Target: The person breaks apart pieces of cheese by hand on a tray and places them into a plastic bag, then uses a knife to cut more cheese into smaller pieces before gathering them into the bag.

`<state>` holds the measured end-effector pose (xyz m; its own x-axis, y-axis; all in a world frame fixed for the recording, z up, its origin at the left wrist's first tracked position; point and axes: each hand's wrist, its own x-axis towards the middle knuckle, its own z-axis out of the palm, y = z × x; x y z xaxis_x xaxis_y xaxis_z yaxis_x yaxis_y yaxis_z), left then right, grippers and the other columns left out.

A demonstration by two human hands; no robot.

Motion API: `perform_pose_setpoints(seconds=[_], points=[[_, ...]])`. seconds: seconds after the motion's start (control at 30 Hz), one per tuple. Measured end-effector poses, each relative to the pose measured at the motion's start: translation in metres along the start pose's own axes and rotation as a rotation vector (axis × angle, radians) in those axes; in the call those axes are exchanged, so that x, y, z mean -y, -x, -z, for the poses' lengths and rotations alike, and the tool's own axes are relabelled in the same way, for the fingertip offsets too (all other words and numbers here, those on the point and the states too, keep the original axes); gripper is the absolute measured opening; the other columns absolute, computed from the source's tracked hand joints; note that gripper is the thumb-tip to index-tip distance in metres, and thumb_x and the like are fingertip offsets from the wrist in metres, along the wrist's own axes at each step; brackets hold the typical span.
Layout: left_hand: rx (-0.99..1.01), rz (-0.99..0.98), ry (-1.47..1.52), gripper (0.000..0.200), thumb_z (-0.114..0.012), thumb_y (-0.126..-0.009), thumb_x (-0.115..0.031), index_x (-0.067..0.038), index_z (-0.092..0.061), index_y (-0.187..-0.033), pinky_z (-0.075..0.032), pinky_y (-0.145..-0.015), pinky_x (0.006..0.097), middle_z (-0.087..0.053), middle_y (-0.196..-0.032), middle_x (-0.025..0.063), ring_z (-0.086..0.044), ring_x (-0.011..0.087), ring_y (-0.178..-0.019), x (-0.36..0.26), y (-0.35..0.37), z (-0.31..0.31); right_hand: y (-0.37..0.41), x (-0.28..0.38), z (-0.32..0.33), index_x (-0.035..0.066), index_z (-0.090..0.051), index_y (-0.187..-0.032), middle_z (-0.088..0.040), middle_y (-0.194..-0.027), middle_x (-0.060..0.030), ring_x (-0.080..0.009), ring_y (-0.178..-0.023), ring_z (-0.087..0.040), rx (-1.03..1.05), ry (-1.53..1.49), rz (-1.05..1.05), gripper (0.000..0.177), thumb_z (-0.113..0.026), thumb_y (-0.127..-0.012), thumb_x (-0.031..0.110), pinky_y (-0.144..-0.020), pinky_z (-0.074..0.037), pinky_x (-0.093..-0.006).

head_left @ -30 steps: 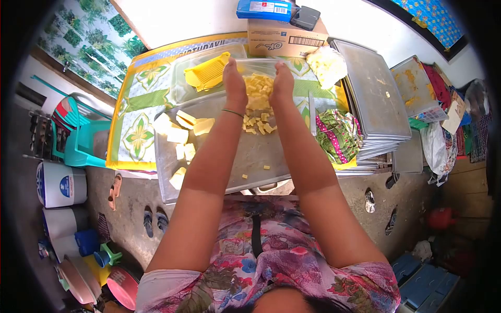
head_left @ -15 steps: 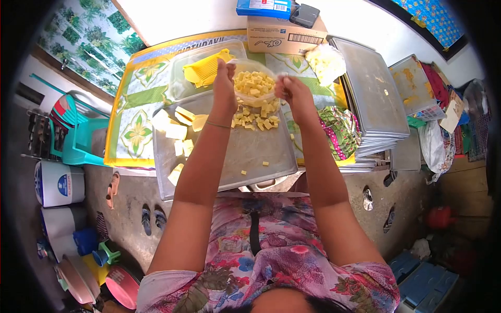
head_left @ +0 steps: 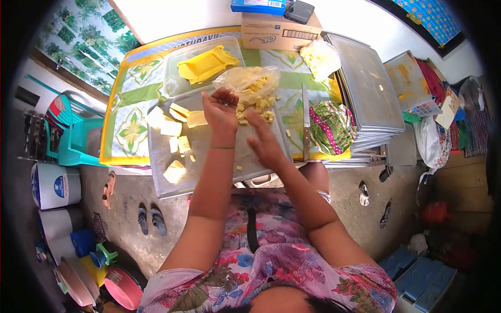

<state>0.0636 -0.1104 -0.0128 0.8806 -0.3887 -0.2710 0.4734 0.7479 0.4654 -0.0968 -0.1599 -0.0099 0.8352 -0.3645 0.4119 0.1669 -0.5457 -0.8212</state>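
A clear plastic bag [head_left: 245, 79] with pale yellow cubes inside lies at the top of the metal tray [head_left: 209, 169]. Loose yellow cubes [head_left: 267, 116] sit just below the bag. My left hand [head_left: 221, 108] is over the middle of the tray, palm up with fingers loosely curled, holding nothing. To its right, my right hand [head_left: 263, 140] is slightly blurred, its fingers apart and empty, close below the cubes. Larger yellow chunks [head_left: 170, 128] rest on the tray's left side.
Behind the tray, a yellow grater [head_left: 207, 63] lies on a clear lid [head_left: 172, 73]. A knife [head_left: 306, 117] and a patterned cloth bundle [head_left: 332, 128] are on the right. Farther right stand stacked metal trays [head_left: 365, 83]; a cardboard box [head_left: 279, 32] stands behind.
Both hands have let go of the plastic bag and moved down toward me. The bag, upright and held open before, now lies slumped over. The knife is now visible.
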Motion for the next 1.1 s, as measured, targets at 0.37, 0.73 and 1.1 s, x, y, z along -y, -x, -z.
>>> perform_pose_setpoints(seconds=[0.37,0.73,1.1], points=[[0.033,-0.234,-0.911,0.032,-0.055,-0.09,-0.032,-0.002,-0.062,-0.093,-0.049,-0.07,0.0297,-0.062,-0.084,0.0086,-0.058,0.0197,-0.076,-0.046,0.033,0.062,-0.015,-0.063,0.033,0.005,-0.061,-0.106,-0.057,-0.113,-0.0152,-0.0349,-0.105,-0.052,-0.183,0.344,-0.122,0.027,-0.059,-0.079,0.006,-0.091,-0.043,-0.04],[0.777,-0.614,-1.912,0.026,-0.069,-0.073,-0.014,-0.007,-0.064,-0.098,-0.047,-0.079,0.04,-0.06,-0.096,0.0112,-0.057,0.0319,-0.092,-0.044,0.139,0.088,-0.065,-0.126,0.07,0.009,-0.065,-0.09,-0.061,-0.089,-0.0073,-0.0303,-0.089,-0.058,0.077,0.686,-0.04,0.014,-0.062,-0.077,0.014,-0.079,-0.046,-0.0396],[0.334,-0.688,-1.851,0.028,-0.055,-0.076,0.001,-0.004,-0.062,-0.103,-0.041,-0.091,0.0446,-0.06,-0.11,0.0137,-0.054,0.0332,-0.104,-0.08,0.113,0.117,-0.011,-0.052,0.063,0.004,-0.064,-0.099,-0.066,-0.089,-0.0104,-0.0201,-0.085,-0.063,0.096,0.094,-0.288,0.022,-0.056,-0.078,0.002,-0.076,-0.049,-0.0318]])
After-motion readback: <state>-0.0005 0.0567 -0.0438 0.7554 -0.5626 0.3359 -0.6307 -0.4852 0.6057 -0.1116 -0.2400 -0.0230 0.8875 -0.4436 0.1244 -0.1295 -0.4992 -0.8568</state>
